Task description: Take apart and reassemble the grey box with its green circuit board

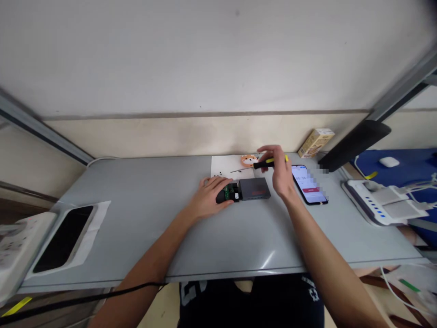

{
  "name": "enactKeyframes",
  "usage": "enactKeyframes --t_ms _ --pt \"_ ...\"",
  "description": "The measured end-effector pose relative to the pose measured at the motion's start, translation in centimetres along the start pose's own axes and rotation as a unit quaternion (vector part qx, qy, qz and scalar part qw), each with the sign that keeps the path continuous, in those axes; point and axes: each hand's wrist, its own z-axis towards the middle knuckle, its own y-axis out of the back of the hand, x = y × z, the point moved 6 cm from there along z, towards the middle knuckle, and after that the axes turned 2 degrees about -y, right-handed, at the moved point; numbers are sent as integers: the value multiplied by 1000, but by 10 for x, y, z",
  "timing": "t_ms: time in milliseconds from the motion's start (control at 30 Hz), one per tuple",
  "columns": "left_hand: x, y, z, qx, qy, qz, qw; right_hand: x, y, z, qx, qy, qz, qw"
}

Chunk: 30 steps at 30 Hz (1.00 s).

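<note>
Left hand: my left hand (pixel 210 196) is draped over the open end of the gadget, fingers on the far side and thumb on the near side, gripping the circuit board (pixel 227 192).
Circuit board: green with blocky black parts and a small white label, sticking out of the left end of the case.
Case: the case (pixel 254 189) is dark grey, smooth and boxy, with reddish markings and a row of tiny marks along the near edge. It sits on the table between my hands, long axis running left to right, open end facing left.
Right hand: my right hand (pixel 279 171) is closed round the screwdriver (pixel 262 165), up off the table.
Screwdriver: black and yellow handle, thin metal shaft, pointing left and tipped slightly down in my view, over the white sheet.
White sheet: the white sheet (pixel 221 165) lies flat beyond the case, with tiny dark bits (pixel 219 174) and an orange-and-white animal-face thing (pixel 249 160) on it.
Phone: glossy phone (pixel 309 184), lit screen, right of my right hand.
Table: the table (pixel 136 191) is smooth grey with a bit of shine.
</note>
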Motion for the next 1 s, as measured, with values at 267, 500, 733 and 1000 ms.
enactKeyframes --t_ms 267,500,733,1000 --pt "10 -7 -1 20 23 -35 999 -50 1 -7 -65 -77 -106 989" --pt "6 -5 -1 23 24 -38 999 -49 3 -5 -66 -89 -142 984" --pt "8 -6 -1 20 30 -49 998 -41 7 -5 -93 -68 -107 988" --pt "8 -6 -1 17 33 -52 998 -39 6 -8 -77 -66 -111 989"
